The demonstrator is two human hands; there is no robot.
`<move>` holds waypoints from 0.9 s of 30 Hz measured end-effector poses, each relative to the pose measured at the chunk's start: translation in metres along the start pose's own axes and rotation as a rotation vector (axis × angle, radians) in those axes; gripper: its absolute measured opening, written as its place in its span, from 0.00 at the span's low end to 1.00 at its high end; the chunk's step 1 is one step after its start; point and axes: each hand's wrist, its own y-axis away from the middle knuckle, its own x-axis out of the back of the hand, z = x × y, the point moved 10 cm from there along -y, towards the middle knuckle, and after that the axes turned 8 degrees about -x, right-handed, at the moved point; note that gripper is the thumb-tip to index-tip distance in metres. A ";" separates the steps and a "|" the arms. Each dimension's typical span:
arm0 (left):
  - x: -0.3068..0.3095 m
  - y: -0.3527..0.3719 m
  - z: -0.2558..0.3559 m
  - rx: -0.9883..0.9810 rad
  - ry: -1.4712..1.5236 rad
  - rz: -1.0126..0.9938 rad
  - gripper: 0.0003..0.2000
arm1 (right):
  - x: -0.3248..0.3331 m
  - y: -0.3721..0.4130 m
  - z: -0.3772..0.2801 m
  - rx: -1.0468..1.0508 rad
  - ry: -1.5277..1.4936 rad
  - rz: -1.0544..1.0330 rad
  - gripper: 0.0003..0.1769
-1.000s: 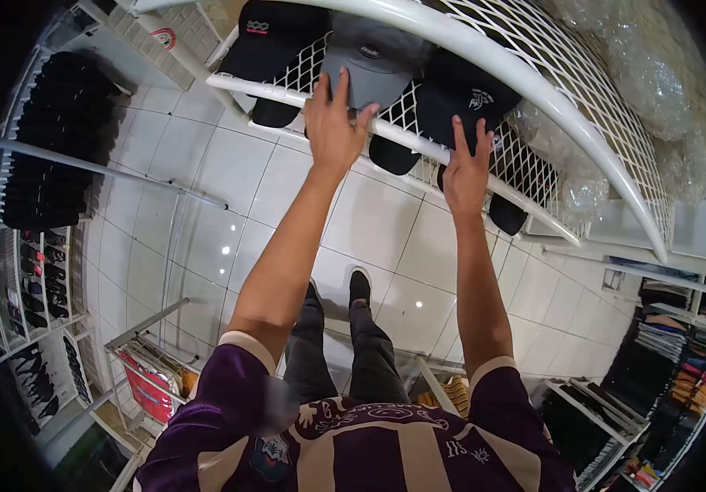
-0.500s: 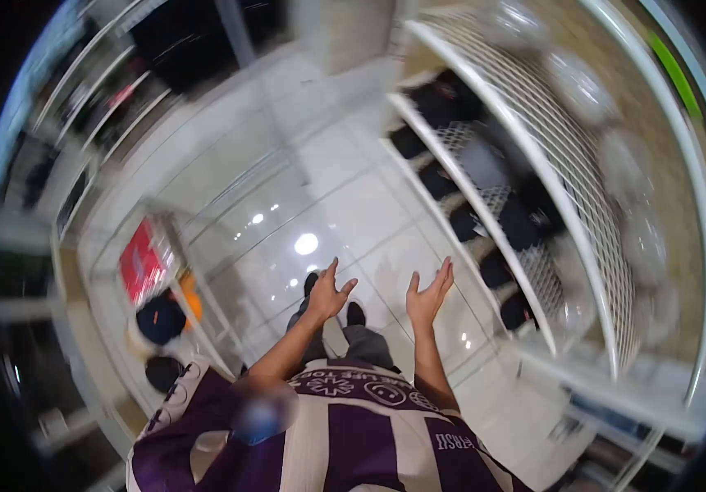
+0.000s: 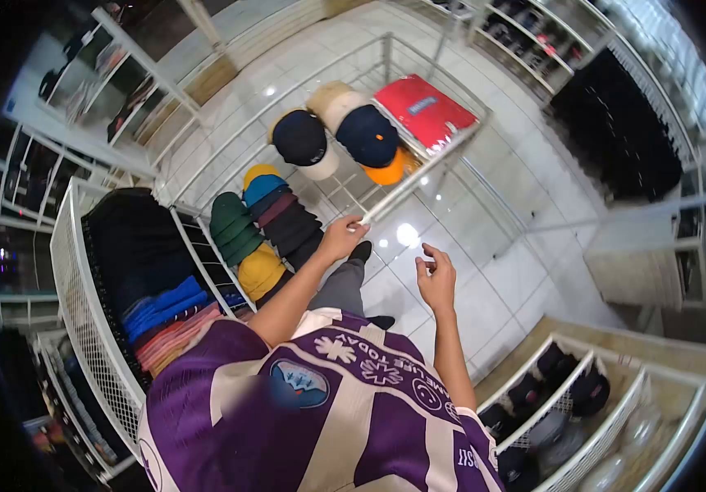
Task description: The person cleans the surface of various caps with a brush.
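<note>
My left hand [image 3: 341,239] is in front of me with its fingertips at the white rail [image 3: 402,193] of a low display rack; its fingers are loosely extended and hold nothing. My right hand [image 3: 436,280] is raised over the tiled floor, fingers half bent and apart, with nothing in it. Beyond my left hand, the rack bears navy caps [image 3: 367,134], a black-and-white cap [image 3: 300,141] and a red packaged garment [image 3: 427,113]. Closer to my left forearm are stacks of green caps [image 3: 234,228], dark caps [image 3: 291,232] and yellow caps [image 3: 261,269].
Folded black clothes [image 3: 135,250] fill a mesh-sided rack at left. A wooden-sided shelf [image 3: 554,328] with caps stands at lower right. Black garments [image 3: 615,123] hang at upper right. Glossy floor tiles [image 3: 492,279] lie between the racks.
My view has turned left, bringing the low cap rack ahead and the cap shelf to the lower right. My left hand is now at the rack's rail; my right hand's fingers have bent.
</note>
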 end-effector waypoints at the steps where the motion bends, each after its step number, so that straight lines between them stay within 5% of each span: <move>1: 0.018 0.002 -0.008 0.017 -0.023 0.055 0.28 | -0.013 -0.017 -0.012 0.009 -0.002 -0.035 0.19; 7: 0.087 -0.026 -0.098 0.219 0.001 0.213 0.25 | -0.124 -0.112 -0.082 0.111 -0.056 -0.237 0.17; 14: 0.138 -0.147 -0.174 0.124 -0.248 0.275 0.24 | -0.232 -0.182 -0.110 0.074 -0.027 -0.329 0.18; 21: 0.176 -0.241 -0.190 0.177 -0.542 0.374 0.40 | -0.269 -0.223 -0.092 -0.094 0.017 -0.410 0.18; 27: 0.158 -0.251 -0.217 0.228 -0.480 0.322 0.42 | -0.270 -0.224 -0.060 -0.110 0.083 -0.404 0.19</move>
